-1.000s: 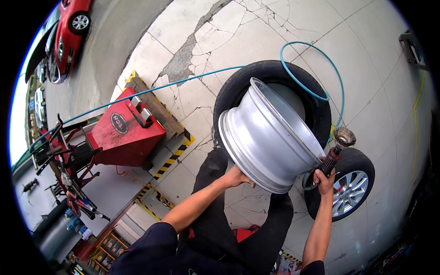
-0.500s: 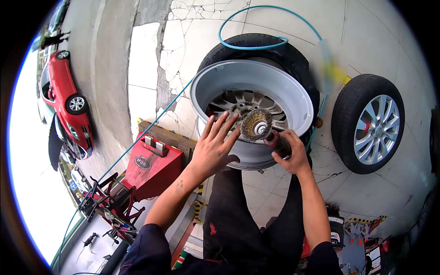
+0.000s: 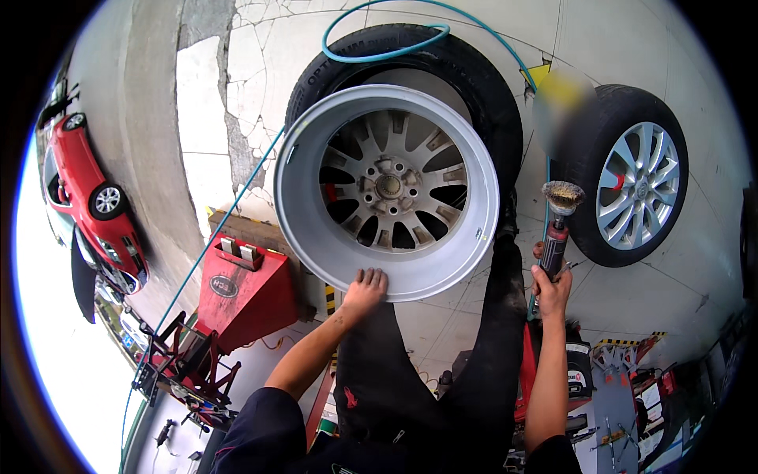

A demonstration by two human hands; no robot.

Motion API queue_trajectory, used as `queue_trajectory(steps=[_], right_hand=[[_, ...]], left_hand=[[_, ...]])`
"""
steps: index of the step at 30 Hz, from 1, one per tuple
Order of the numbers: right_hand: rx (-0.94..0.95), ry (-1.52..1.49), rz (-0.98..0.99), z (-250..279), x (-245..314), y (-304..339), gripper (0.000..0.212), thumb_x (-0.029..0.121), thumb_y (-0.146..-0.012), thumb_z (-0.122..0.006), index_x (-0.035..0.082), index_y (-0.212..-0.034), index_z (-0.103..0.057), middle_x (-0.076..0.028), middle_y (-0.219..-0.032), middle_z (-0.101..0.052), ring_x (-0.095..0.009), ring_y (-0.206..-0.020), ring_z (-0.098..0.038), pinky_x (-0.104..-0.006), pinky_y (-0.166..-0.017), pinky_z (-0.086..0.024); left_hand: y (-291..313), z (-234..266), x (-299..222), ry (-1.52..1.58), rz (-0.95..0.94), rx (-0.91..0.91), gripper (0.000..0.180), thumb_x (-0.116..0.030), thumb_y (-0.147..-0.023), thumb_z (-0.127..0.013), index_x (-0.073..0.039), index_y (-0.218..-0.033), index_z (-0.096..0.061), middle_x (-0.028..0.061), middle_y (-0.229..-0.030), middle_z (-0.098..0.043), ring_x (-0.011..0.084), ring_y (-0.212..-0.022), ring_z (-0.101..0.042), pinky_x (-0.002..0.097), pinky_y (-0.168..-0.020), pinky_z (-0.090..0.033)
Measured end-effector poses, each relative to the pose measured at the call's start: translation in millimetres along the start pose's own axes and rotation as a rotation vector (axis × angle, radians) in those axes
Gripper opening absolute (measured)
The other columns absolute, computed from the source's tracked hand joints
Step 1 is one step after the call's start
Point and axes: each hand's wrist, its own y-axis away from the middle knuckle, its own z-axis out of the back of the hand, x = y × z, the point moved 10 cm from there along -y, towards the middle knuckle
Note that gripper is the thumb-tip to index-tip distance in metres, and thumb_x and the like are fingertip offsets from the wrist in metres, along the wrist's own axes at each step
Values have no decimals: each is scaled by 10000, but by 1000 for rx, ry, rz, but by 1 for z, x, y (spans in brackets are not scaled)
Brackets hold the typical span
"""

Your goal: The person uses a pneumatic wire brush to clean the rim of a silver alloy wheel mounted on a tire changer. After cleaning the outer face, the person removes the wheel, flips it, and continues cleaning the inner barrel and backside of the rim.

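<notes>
The left grip (image 3: 365, 292) curls its fingers over the near lip of the alloy wheel rim (image 3: 388, 186), which extends forward from it, overlapping the loose tyre (image 3: 496, 130) in view. The right grip (image 3: 553, 289), wrapped around a wire-brush grinder (image 3: 556, 243), is apart from the rim's right side.

Head-worn fisheye, left of its pair. Looks steeply down over the wearer's forearms (image 3: 309, 355), which enter from the lower edge. Wheel rim (image 3: 388, 187) close below, mid-frame; tiled floor (image 3: 612, 43) farther, toward the top. Wide sweep: red car (image 3: 81, 175) at far left, appearing sideways (straight edges bow near the border).
</notes>
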Motion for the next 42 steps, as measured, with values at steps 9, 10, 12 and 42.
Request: queue_trajectory(steps=[9, 10, 12, 42], right_hand=[[240, -489, -375, 3, -53, 20, 668, 682, -783, -381, 38, -938, -468, -28, -710, -482, -47, -430, -358, -175, -370, -272], [269, -523, -503, 0, -62, 28, 685, 695, -791, -315, 49, -958, -470, -30, -695, -479, -46, -423, -340, -174, -369, -268], [301, -568, -730, -9, -51, 51, 707, 708, -802, -221, 72, -987, -470, -32, -663, -467, -44, -413, -315, -173, -368, -263], [588, -710, -1157, -225, -240, 79, 448, 432, -840, -458, 12, -993, -497, -122, -790, -561, -197, -586, -577, -343, -489, -502]], left_hand=[[-26, 29, 10, 324, 112, 131, 502, -34, -667, -499, -36, -1169, -477, 129, -1231, -501, 239, -1154, -475, 445, -963, -359], [-34, 30, 7, 321, 110, 119, 504, -27, -667, -494, -31, -1171, -473, 132, -1232, -500, 245, -1155, -473, 441, -963, -361], [-48, 26, -3, 325, 77, 99, 526, -5, -668, -476, -16, -1194, -449, 141, -1235, -494, 262, -1159, -466, 437, -966, -364], [-62, -114, -65, 2393, 1019, 161, 349, -425, -857, -427, -90, -862, -526, 18, -772, -548, 167, -667, -534, 304, -635, -458]])
